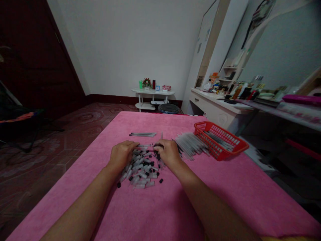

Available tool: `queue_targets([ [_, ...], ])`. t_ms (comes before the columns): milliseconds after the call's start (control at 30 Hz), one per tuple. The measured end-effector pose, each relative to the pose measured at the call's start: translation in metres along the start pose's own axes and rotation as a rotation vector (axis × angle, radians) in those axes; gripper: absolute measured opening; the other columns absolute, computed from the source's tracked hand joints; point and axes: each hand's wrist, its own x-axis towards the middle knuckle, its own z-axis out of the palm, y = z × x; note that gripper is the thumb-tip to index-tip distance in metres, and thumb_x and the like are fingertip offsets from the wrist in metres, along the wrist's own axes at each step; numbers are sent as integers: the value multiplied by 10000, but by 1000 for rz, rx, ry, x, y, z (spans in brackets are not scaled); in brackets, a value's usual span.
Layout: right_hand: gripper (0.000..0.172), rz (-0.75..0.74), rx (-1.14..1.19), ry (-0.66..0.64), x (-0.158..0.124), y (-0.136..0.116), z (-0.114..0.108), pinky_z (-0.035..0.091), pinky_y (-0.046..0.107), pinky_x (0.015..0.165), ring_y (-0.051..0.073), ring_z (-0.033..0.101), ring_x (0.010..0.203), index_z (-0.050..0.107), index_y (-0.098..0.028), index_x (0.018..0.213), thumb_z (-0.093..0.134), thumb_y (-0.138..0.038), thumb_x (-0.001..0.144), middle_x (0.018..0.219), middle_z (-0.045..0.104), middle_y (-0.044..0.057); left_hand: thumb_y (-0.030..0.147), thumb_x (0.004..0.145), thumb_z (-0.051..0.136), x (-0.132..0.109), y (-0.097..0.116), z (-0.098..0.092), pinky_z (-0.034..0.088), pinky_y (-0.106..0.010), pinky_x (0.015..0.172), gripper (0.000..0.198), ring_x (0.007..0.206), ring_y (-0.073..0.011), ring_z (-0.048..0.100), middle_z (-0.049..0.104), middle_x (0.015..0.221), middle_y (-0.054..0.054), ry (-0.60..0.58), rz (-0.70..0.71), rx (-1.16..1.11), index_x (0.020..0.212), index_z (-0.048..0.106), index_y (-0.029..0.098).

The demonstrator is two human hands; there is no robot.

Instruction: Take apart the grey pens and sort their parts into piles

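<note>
My left hand (pixel 122 154) is closed at the fingertips on a slim clear pen barrel (pixel 144 145), which points toward the right hand. My right hand (pixel 168 151) pinches a thin pen piece with a dark end (pixel 158 145); the fingers partly cover it. Below and between the hands lies a loose heap of clear pen caps and small black plugs (pixel 141 172). Several thin dark-tipped pen pieces (pixel 159 161) lie beside the right hand's fingers. Past the hands, a few pens (pixel 142 134) are laid side by side.
Right of my right hand, many clear tubes (pixel 192 144) are spread in a pile. A red plastic basket (pixel 240 147) next to them holds more slim pieces. Pink cloth (pixel 140 214) covers the table. Beyond stand a small white table (pixel 150 91) and a white dresser (pixel 213 103).
</note>
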Motion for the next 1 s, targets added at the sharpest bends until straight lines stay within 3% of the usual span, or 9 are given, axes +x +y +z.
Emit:
queue_targets([
  [133,58,-24,-19,38,0,2,-1,405,238,646,160,621,705,703,-188,775,650,-191,753,774,712,36,158,813,455,0,-8,-2,486,-303,685,376,862,-222,679,725,980,-73,71,-146,-111,1149,617,202],
  [233,90,-57,-21,-64,-5,-1,6,398,226,627,143,600,681,692,-198,814,659,-179,732,779,697,19,138,820,431,1,-7,-3,497,-275,689,382,833,-185,689,730,960,-42,117,-190,-281,1162,587,210],
  [367,176,-32,4,-162,-12,-9,14,390,220,590,141,592,664,679,-206,838,727,-281,687,767,684,11,155,828,443,3,-1,-1,504,-302,741,370,880,-207,687,732,973,-52,131,-121,-309,1153,609,215],
  [500,277,94,185,-58,-8,-8,15,423,227,599,144,607,676,643,-183,957,670,-359,745,803,684,29,164,820,473,3,5,0,495,-328,731,340,902,-246,672,717,1020,-80,89,-14,-135,1094,666,222],
  [667,126,120,397,-68,-1,-3,11,438,223,596,138,588,665,652,-168,832,632,-228,723,748,659,14,234,852,500,3,17,-7,481,-301,682,280,837,-221,659,717,931,-52,56,66,-71,1064,680,261],
  [767,107,294,642,-29,4,1,3,427,224,538,124,540,585,624,-161,743,647,-257,702,667,612,7,326,839,568,8,22,-18,470,-337,859,344,988,-231,626,690,1060,-61,267,-26,-199,1176,614,273],
  [867,192,503,1036,-32,8,1,-8,371,190,448,87,472,505,600,-159,751,668,-333,708,643,574,8,361,775,653,16,24,-29,451,-389,941,617,1055,-232,601,626,1192,-83,494,-198,-446,1345,437,259],
  [933,207,551,1210,-78,8,-1,-11,304,163,403,61,429,481,598,-152,754,685,-332,700,656,568,12,373,740,683,21,27,-32,495,-387,879,741,991,-214,625,614,1194,-99,517,-272,-664,1390,352,238],
  [1000,219,556,1235,-168,5,-7,-9,209,156,363,37,350,435,601,-145,754,691,-336,698,643,557,2,388,729,684,23,30,-32,526,-361,803,744,929,-203,641,632,1149,-105,419,-292,-863,1379,366,214],
])
